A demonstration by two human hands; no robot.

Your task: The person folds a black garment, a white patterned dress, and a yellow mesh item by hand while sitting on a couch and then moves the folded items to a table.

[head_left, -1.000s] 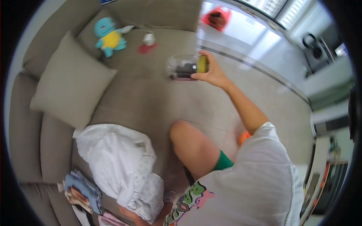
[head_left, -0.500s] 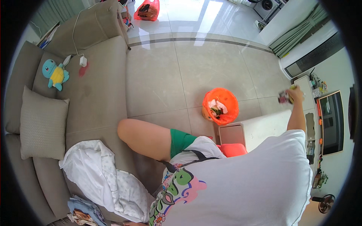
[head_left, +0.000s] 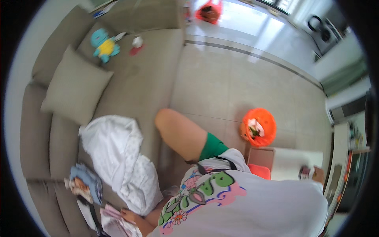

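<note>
My right hand is closed round a small can or jar with a dark and reddish side, at the far end of a white table; I cannot tell whether it touches the top. On the sofa at lower left, the fingers of my left hand are closed on a pink and white cloth, though the grip is blurred. A bunched white blanket lies just beyond that hand. Folded blue clothing rests to its left.
An orange-lined waste bin with rubbish inside stands on the tiles by the table. A grey cushion, a blue and yellow plush toy and a white charger are on the sofa. A red bag sits farther off.
The view has swung, with the sofa and bin shifting right. My right hand has brought the can or jar nearer, over the table. My left hand has come into view at the pink cloth.
</note>
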